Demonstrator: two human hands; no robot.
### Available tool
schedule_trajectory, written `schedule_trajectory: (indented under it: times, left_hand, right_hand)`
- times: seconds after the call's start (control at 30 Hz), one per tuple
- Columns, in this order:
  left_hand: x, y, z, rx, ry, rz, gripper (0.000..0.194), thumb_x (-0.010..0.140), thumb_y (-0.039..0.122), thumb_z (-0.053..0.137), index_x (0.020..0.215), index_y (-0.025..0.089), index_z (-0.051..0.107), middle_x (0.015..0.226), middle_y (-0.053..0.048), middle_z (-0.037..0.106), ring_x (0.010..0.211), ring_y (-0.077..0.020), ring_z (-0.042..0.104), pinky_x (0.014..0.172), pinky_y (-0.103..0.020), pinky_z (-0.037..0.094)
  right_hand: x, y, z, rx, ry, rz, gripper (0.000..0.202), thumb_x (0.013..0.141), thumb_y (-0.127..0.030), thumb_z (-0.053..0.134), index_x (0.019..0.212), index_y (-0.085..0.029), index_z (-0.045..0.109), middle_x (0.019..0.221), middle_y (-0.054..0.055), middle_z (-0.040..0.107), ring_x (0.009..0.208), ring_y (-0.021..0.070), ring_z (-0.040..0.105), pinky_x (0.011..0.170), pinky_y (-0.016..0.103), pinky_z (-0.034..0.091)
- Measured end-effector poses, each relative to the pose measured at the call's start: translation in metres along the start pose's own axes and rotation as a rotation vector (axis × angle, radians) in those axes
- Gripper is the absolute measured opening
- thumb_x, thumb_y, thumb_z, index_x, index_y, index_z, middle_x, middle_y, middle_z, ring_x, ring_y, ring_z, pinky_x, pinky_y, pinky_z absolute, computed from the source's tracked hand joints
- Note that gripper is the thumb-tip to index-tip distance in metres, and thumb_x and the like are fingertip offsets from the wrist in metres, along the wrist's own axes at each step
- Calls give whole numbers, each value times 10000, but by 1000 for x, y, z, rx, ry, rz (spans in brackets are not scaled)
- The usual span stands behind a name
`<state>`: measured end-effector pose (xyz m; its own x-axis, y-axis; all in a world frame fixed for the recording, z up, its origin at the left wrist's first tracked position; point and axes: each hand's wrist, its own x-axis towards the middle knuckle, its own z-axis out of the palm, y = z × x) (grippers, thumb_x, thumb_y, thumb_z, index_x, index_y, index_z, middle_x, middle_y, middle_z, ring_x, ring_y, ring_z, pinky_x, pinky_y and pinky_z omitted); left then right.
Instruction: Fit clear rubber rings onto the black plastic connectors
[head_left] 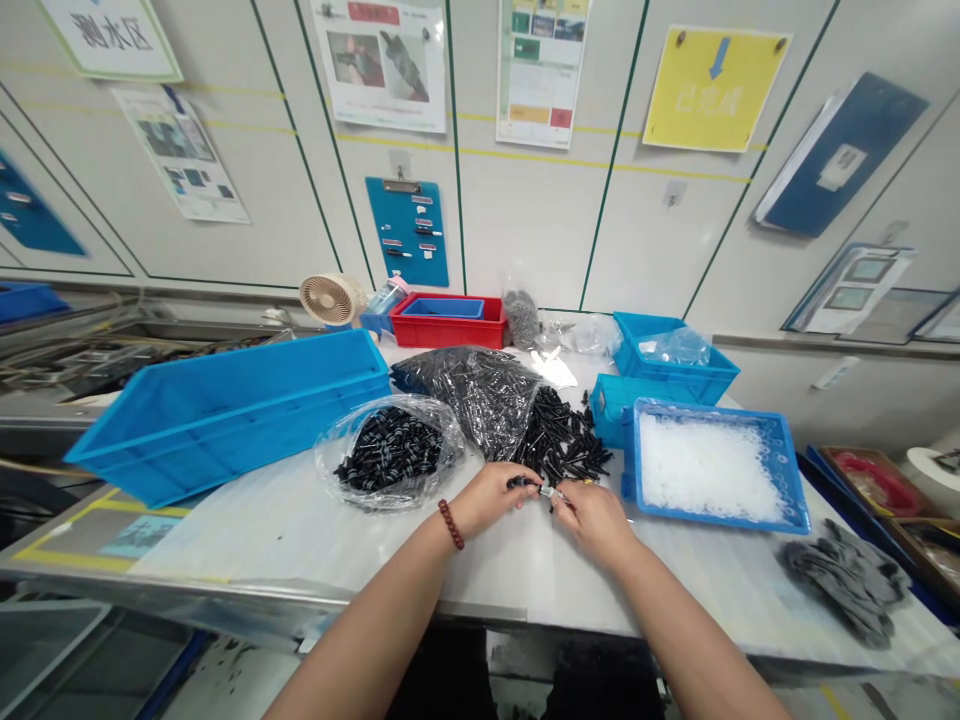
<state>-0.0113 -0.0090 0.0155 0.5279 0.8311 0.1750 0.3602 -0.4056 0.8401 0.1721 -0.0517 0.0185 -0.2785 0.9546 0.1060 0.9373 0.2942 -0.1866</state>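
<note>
My left hand point(501, 497) pinches a small black cylindrical part point(523, 483) just above the front of the white table point(360, 560). Against that part's right end, my right hand point(596, 518) has its fingers closed on a small clear or whitish piece point(551, 492). Right behind the hands spreads a loose pile of black parts point(562, 435), spilling from a large clear plastic bag point(480, 390). To the left sits an open plastic bag of black-and-grey pieces point(397, 445). A blue tray point(799, 490) of small translucent white rings point(705, 468) stands to the right.
A long blue bin point(240, 410) lies at the left. Behind are a red bin point(450, 325), a small fan point(330, 298) and blue boxes point(675, 365). Grey gloves point(847, 575) rest at the right edge. Papers and clipboards point(412, 230) hang on the wall.
</note>
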Motion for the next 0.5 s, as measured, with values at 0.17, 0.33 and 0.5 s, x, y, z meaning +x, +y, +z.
schedule_trajectory:
  times: [0.17,0.33,0.5]
  left_hand:
    - [-1,1,2,31,9,29,162,775,189,534,862,146,664,751,-28,655,478,-80,505,548,-196,443]
    - [-2,2,2,31,23,36,162,779,194,532,859,144,663,759,-26,657,471,-76,506,545,-194,447]
    - [-2,0,2,33,8,45,168,788,233,540,871,152,662,791,-31,665,480,-78,521,535,-190,456]
  right_hand:
    - [0,1,3,-61,33,13,235,868,-321,439,753,-200,605,695,17,644,645,132,550,543,250,191]
    - [0,2,3,-96,48,21,281,869,-357,428,722,-200,609,673,19,651,623,131,555,530,248,181]
    - [0,1,3,-123,54,39,296,855,-393,443,718,-208,629,672,24,660,635,139,570,523,249,187]
